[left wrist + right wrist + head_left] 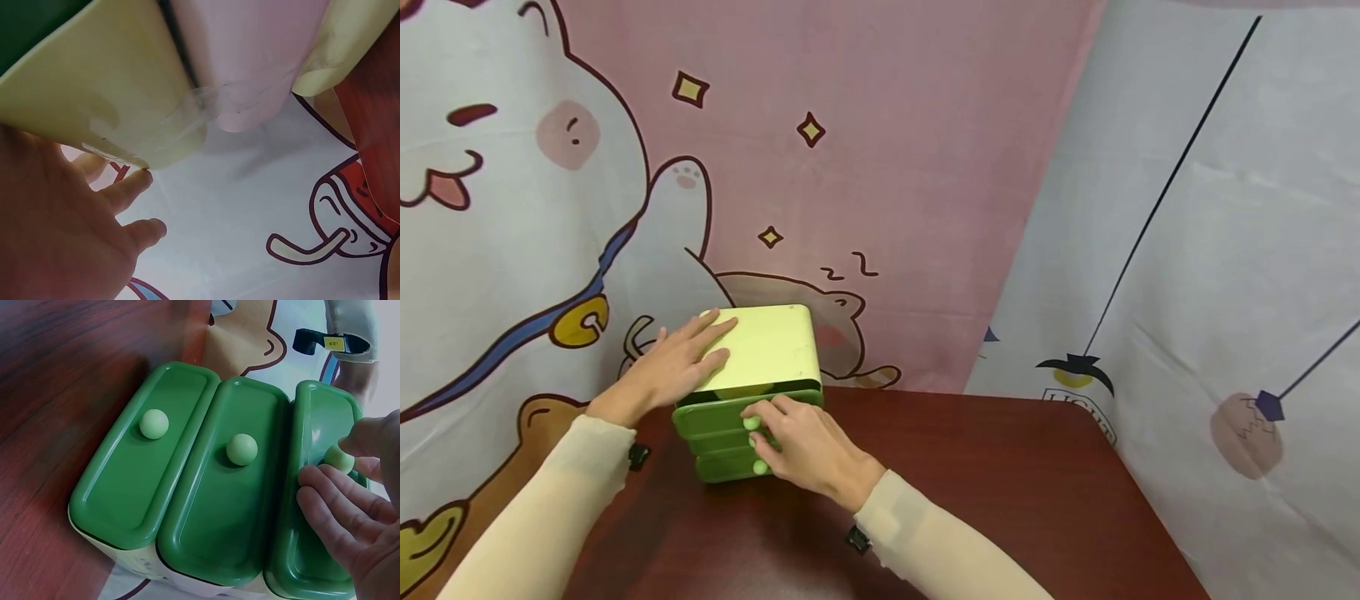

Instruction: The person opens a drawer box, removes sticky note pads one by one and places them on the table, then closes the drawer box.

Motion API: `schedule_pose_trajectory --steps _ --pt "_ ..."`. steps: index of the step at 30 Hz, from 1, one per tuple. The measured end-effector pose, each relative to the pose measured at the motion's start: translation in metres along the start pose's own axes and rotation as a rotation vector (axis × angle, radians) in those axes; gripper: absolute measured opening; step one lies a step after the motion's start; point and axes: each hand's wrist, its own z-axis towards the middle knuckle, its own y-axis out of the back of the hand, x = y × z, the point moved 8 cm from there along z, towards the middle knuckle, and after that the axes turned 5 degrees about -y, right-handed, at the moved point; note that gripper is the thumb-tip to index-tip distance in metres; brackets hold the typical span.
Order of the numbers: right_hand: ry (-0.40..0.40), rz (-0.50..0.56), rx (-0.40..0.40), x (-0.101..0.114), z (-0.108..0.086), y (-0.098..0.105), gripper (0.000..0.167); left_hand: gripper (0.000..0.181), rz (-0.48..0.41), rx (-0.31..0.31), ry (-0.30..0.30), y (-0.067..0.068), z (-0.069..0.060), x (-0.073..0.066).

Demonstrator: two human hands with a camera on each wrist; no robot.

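Note:
A small drawer unit (pixel 771 346) with a pale yellow top and three green drawer fronts stands on the table. My left hand (pixel 673 367) rests on its top at the left side, fingers spread and straight. With thumb and fingers, my right hand (pixel 812 442) pinches the light green round knob (pixel 339 460) of the top drawer (pixel 319 419). That drawer sits slightly forward, and a dark gap shows above it. In the right wrist view, the middle drawer (pixel 215 519) and bottom drawer (pixel 125 494) lie flush, each with its own knob.
The dark red-brown table (pixel 1000 483) extends to the right and in front of the unit. A cartoon-printed curtain (pixel 925 167) hangs close behind it and along the sides. Clear tape (pixel 206 103) shows on the unit's side in the left wrist view.

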Motion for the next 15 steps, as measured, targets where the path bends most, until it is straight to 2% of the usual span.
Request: schedule_pose_trajectory --steps 7,15 --pt "-0.009 0.026 -0.003 0.0022 -0.0009 0.0008 0.024 0.071 0.016 -0.015 0.002 0.0033 -0.0011 -0.0002" --pt "0.012 0.007 -0.002 0.0067 -0.0078 0.0059 0.021 0.069 0.010 -0.044 -0.017 -0.0008 -0.0017 -0.0013"
